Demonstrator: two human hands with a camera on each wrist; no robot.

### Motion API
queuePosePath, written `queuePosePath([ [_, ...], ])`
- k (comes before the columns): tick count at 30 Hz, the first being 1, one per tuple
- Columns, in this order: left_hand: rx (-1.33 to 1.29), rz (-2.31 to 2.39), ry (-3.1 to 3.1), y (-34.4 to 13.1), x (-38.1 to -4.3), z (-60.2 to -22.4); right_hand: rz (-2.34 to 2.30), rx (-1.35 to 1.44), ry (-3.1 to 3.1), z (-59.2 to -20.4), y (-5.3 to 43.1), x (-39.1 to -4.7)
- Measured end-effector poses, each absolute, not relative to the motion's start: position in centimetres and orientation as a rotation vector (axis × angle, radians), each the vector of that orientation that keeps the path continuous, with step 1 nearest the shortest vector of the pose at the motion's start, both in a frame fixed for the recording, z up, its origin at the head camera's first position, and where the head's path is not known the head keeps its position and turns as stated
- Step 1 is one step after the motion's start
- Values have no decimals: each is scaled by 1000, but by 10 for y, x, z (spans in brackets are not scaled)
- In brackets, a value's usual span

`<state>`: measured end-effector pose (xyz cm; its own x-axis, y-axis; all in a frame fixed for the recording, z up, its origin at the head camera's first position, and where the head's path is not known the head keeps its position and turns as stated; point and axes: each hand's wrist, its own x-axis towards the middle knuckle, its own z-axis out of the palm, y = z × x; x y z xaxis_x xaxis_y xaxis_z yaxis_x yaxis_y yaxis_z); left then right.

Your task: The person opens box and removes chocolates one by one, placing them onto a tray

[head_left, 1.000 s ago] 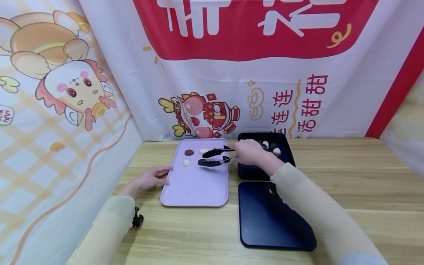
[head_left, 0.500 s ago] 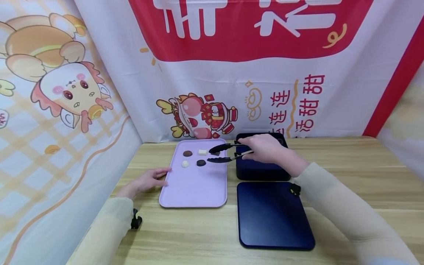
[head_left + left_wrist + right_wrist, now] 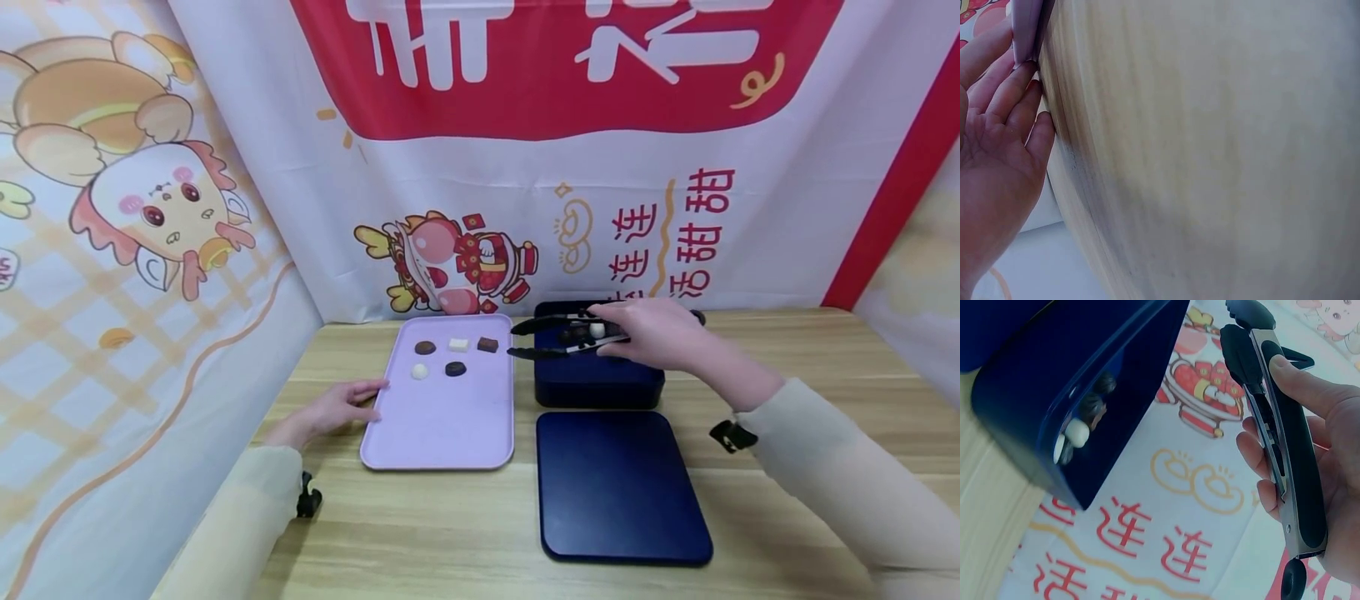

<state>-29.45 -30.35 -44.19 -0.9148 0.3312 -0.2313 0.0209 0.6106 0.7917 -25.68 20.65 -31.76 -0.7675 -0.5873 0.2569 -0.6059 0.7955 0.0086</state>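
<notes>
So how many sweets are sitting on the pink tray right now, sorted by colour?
Dark brown round sweets: 2
White sweets: 2
Reddish-brown square sweet: 1
Total on the pink tray: 5

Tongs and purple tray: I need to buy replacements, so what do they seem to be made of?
Tongs: bare grey metal arms, probably steel, with matte black handle pads and tips that look like rubber or silicone. Tray: likely plastic, judging by its uniform lilac colour, smooth matte face and rounded moulded rim, though melamine can't be ruled out.
</notes>
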Motion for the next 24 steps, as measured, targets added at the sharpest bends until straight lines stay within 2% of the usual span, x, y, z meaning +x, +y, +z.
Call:
queuePosePath([
  [24,301,1246,2461,-301,-292,-442,158,815,-2812,-318,273,-245],
])
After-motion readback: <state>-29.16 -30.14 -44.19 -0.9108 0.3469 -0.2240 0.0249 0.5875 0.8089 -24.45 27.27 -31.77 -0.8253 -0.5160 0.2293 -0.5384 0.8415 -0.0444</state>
